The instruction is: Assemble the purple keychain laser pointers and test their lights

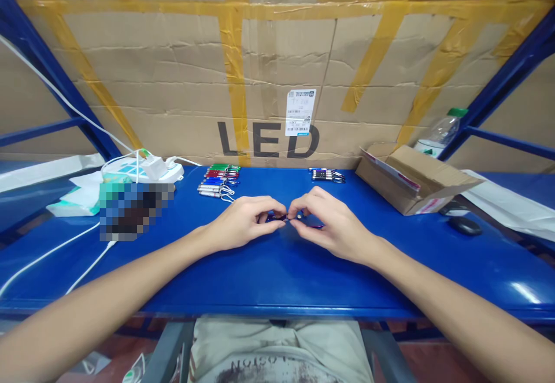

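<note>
My left hand [249, 220] is closed around a small dark blue pen [276, 218], held low over the middle of the blue table. My right hand [327, 221] meets it at the pen's end, with thumb and forefinger pinched together. A bit of blue and a small pale tip show between the right fingers, but the exact part they grip is hidden. Beyond my left hand lies a row of short pens [219, 180] in green, red, blue and white, some with cord loops. A smaller group of dark and silver pens [326, 175] lies beyond my right hand.
At the right are an open cardboard box [416, 180], a clear bottle [444, 131] and a black mouse-like object [465, 225]. A white power strip [173, 172], cables and a tissue pack [76, 198] lie left. A large carton [182, 82] stands behind the table.
</note>
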`<move>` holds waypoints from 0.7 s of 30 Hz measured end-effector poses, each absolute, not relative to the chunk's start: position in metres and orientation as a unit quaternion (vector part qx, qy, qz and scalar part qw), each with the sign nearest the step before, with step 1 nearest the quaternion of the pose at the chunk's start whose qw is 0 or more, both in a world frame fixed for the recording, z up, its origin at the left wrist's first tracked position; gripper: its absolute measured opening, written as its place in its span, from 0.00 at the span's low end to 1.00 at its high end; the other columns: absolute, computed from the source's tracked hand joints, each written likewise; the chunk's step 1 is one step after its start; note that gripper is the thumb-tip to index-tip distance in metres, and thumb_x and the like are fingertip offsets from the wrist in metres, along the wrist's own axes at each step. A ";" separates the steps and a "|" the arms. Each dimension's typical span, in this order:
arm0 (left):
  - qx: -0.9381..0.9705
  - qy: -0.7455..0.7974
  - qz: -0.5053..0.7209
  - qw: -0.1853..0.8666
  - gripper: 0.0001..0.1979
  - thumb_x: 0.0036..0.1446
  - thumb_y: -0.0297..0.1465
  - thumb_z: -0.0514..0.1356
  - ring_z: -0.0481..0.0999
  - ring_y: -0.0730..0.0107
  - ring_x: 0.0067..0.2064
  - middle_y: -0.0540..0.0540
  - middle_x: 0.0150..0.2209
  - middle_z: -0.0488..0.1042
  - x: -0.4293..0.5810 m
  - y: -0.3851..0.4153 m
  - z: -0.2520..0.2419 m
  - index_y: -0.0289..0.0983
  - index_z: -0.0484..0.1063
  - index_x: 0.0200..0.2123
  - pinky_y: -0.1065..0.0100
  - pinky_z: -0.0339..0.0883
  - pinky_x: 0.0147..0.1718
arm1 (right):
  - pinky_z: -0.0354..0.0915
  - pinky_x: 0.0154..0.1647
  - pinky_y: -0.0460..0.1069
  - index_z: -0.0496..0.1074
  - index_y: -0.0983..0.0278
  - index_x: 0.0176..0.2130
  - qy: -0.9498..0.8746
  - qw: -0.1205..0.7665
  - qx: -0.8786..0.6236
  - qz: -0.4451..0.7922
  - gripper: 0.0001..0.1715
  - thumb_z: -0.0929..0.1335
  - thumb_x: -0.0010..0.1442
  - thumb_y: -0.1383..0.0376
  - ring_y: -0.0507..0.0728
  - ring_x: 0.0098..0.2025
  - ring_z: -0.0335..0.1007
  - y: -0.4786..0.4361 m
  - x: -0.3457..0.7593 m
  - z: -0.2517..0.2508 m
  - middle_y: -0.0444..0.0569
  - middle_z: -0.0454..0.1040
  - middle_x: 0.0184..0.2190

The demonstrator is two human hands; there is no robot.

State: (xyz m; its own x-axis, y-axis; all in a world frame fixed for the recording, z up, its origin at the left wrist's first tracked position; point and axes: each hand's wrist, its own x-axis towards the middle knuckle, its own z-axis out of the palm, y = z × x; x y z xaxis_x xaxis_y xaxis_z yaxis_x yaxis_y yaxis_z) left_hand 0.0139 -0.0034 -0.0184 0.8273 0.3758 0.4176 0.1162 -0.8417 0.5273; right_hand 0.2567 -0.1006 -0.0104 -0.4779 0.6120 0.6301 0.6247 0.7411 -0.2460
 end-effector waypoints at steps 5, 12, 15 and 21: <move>0.923 0.128 0.266 0.247 0.10 0.72 0.33 0.65 0.72 0.75 0.32 0.48 0.42 0.82 0.014 -0.004 -0.019 0.37 0.81 0.52 0.71 0.66 0.34 | 0.70 0.43 0.52 0.72 0.59 0.50 -0.857 0.370 -0.358 -0.005 0.08 0.69 0.73 0.71 0.59 0.44 0.71 -0.102 0.256 -0.009 0.48 0.79 0.42; 0.926 0.133 0.266 0.232 0.10 0.73 0.34 0.65 0.75 0.73 0.33 0.48 0.42 0.83 0.013 0.000 -0.020 0.39 0.80 0.53 0.71 0.67 0.36 | 0.69 0.44 0.52 0.71 0.58 0.47 -0.825 0.407 -0.391 -0.027 0.09 0.68 0.71 0.72 0.58 0.40 0.70 -0.102 0.256 -0.008 0.47 0.79 0.41; 0.924 0.145 0.258 0.241 0.10 0.72 0.34 0.65 0.75 0.73 0.34 0.49 0.42 0.83 0.013 0.000 -0.020 0.39 0.80 0.54 0.70 0.67 0.36 | 0.67 0.44 0.52 0.70 0.59 0.48 -0.801 0.409 -0.434 -0.040 0.08 0.67 0.72 0.71 0.58 0.41 0.71 -0.097 0.260 -0.011 0.48 0.79 0.43; 0.925 0.152 0.252 0.239 0.10 0.72 0.34 0.64 0.75 0.72 0.35 0.49 0.42 0.81 0.014 -0.001 -0.020 0.40 0.79 0.54 0.69 0.67 0.36 | 0.63 0.40 0.51 0.68 0.59 0.46 -0.801 0.271 -0.534 0.025 0.06 0.67 0.70 0.69 0.58 0.38 0.73 -0.090 0.273 -0.011 0.46 0.78 0.36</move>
